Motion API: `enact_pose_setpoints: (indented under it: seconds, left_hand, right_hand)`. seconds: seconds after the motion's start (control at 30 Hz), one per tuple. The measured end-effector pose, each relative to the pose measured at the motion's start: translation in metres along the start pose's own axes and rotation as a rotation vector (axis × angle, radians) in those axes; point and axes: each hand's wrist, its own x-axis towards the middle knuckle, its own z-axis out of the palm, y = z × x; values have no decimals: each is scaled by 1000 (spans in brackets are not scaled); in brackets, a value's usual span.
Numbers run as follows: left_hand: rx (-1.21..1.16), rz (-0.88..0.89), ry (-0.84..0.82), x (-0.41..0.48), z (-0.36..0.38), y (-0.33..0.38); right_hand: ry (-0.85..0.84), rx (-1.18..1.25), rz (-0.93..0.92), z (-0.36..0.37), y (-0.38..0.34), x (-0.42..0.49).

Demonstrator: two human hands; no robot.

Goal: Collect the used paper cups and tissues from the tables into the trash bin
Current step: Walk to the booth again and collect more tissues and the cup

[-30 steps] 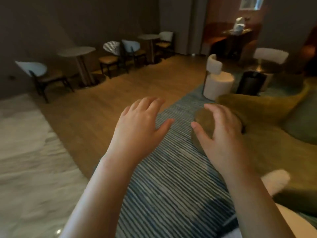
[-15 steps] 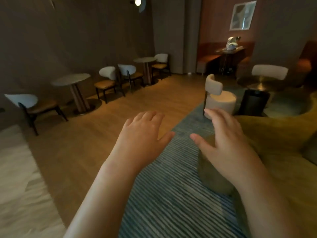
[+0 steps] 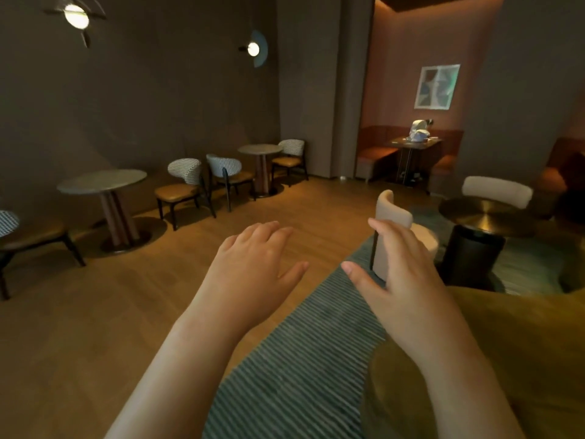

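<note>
Above the striped rug (image 3: 300,359), left hand (image 3: 253,264) and right hand (image 3: 402,274) hover, fingers (image 3: 384,231) spread, released, empty. Beyond the right, a black cylindrical trash bin (image 3: 471,258) stands beside a brass bench (image 3: 484,213); a white heap (image 3: 419,131) on the far bench (image 3: 414,143) is too blurred to name.

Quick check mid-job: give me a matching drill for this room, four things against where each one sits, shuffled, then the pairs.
Things
1. striped rug
2. framed picture
3. black cylinder, likely the bin
4. white bundle

Places
a. on the pinkish wall of the alcove
b. on the dark table in the alcove
c. spread out below the left hand and right hand
d. right of the cream chair, in front of the round brass table

Pairs: 1-c, 2-a, 3-d, 4-b
</note>
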Motion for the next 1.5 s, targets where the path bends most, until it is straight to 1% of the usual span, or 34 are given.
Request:
enact_pose_setpoints:
  seconds: [0.23, 0.4, 0.53, 0.63, 0.77, 0.97, 1.1, 1.2, 1.27, 1.4, 1.5]
  left_hand:
    - [-62, -13, 12, 134, 69, -83]
    - [-122, -45, 65, 252, 104, -160]
    - [-139, -48, 65, 354, 138, -198]
    - [-160, -26, 71, 422, 166, -210]
    - [-176, 29, 26, 506, 204, -215]
    - [-186, 51, 10, 636, 270, -216]
    - [-184, 72, 32, 736, 302, -209]
    - [-179, 92, 41, 801, 325, -216]
    - [-174, 65, 36, 836, 342, -230]
    - [-146, -5, 15, 902, 387, -269]
    - [-169, -30, 2, 955, 423, -299]
  right_hand:
    - [-32, -57, -25, 94, 27, 144]
    - [-44, -116, -1, 153, 40, 278]
    - [-39, -136, 22, 193, 58, 370]
    - [-50, -149, 41, 218, 82, 427]
    - [-39, -115, 87, 247, 124, 498]
    - [-16, -16, 144, 296, 216, 601]
    - [20, -2, 164, 307, 271, 689]
    - [39, -11, 166, 321, 301, 757]
    - [5, -2, 182, 342, 318, 795]
    - [-168, 2, 200, 401, 346, 868]
    - [-191, -17, 198, 442, 369, 925]
